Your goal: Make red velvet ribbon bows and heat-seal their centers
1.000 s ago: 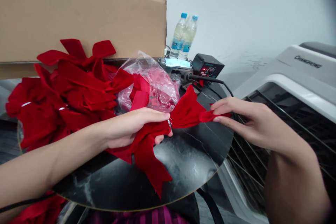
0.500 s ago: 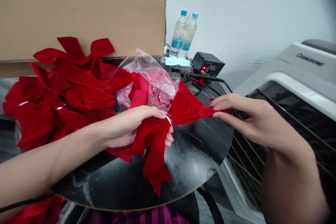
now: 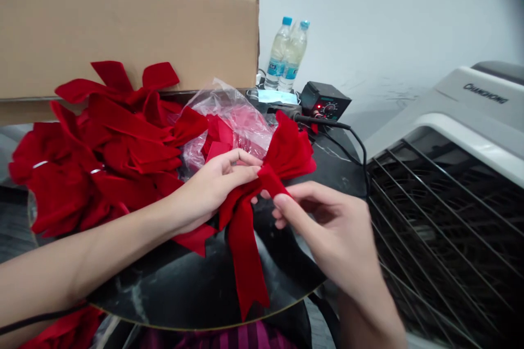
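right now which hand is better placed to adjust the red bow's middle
Probably your right hand: its fingertips touch the middle of the red velvet bow, while your left hand is occupied holding the bow.

Passage over black tabletop (image 3: 176, 283); bow pile (image 3: 94, 158) left; wire grille (image 3: 434, 229) right

A red velvet bow (image 3: 245, 251) hangs, tails downward.

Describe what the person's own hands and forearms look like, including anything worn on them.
The left hand and right hand are both bare, with no gloves, and no ring, watch or bracelet shows. The forearms show no sleeves or markings as far as the frame reaches. A thin black cable runs close along the underside of the left forearm.
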A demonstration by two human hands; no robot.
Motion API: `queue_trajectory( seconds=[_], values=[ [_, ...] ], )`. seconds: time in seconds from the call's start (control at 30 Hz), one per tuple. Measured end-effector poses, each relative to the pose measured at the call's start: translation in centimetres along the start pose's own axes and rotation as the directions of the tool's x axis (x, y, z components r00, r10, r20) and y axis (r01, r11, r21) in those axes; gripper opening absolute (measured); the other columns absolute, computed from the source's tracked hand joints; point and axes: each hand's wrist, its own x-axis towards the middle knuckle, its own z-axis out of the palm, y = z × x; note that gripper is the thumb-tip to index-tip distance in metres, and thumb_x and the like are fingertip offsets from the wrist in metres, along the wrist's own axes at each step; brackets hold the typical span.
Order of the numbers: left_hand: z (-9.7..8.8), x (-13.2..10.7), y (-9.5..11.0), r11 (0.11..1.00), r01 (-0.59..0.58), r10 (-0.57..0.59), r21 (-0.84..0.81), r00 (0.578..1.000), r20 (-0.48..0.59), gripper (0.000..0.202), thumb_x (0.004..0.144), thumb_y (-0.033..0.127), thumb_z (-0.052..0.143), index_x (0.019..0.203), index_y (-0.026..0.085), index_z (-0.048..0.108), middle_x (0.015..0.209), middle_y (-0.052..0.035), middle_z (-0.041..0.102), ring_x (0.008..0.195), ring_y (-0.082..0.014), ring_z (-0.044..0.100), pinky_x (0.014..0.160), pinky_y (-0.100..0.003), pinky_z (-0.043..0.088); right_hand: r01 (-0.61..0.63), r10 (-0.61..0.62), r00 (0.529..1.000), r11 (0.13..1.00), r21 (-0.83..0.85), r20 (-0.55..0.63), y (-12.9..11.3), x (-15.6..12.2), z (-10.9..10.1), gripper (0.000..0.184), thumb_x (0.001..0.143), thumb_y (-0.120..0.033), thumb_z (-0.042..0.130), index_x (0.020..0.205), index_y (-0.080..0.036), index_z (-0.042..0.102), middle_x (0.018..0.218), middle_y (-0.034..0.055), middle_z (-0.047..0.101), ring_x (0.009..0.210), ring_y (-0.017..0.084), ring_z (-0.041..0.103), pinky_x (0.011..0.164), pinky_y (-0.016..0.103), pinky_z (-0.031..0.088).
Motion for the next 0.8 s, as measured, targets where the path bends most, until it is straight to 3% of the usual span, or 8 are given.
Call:
queue_trajectory(
  seconds=[0.1, 0.37, 0.5, 0.8],
  values=[
    [-0.1, -0.1, -0.2, 0.998, -0.04, 0.038, 0.048, 0.999, 0.036, 0.02, 0.089, 0.022, 0.073, 0.1, 0.021, 0.056, 0.071, 0.0025, 0.073, 0.062, -0.0113, 0.068, 0.06, -0.018, 0.054, -0.068, 0.069, 0.998, 0.989, 0.133, -0.001, 0.5, 1.0, 1.6, 0.016, 0.09, -0.035, 0.074, 0.083, -0.02, 0.077, 0.075, 0.0022, 0.077, 0.059, 0.014, 0.069, 0.057, 0.023, 0.056],
    [0.1, -0.7, -0.1, 0.964, -0.135, 0.12, 0.23, 0.99, 0.077, 0.014, 0.092, 0.027, 0.068, 0.092, 0.02, 0.055, 0.071, 0.0028, 0.073, 0.067, -0.0123, 0.068, 0.066, -0.02, 0.054, -0.213, 0.215, 0.977, 0.955, 0.205, 0.015, 0.4, 1.5, 1.5, 0.023, 0.085, -0.037, 0.078, 0.077, -0.016, 0.076, 0.073, 0.005, 0.076, 0.054, 0.012, 0.066, 0.052, 0.021, 0.054],
    [0.1, -0.9, -0.3, 0.919, -0.223, 0.212, 0.325, 0.975, 0.069, 0.021, 0.09, 0.024, 0.071, 0.085, 0.021, 0.051, 0.07, 0.0052, 0.072, 0.067, -0.0113, 0.067, 0.066, -0.02, 0.053, -0.215, 0.219, 0.976, 0.958, 0.191, 0.003, 0.6, 1.4, 1.8, 0.025, 0.085, -0.04, 0.078, 0.078, -0.016, 0.076, 0.072, 0.0052, 0.076, 0.054, 0.013, 0.066, 0.052, 0.022, 0.053],
    [0.6, -1.0, -0.7, 0.941, -0.207, 0.227, 0.266, 0.973, -0.047, 0.021, 0.095, 0.034, 0.066, 0.088, 0.022, 0.052, 0.069, 0.0042, 0.072, 0.061, -0.0123, 0.068, 0.06, -0.021, 0.054, -0.111, 0.148, 0.97, 0.976, 0.185, -0.196, 1.2, -0.1, 3.3, 0.018, 0.088, -0.038, 0.076, 0.089, -0.021, 0.079, 0.077, 0.0028, 0.077, 0.065, 0.016, 0.07, 0.062, 0.027, 0.059]
  ],
)
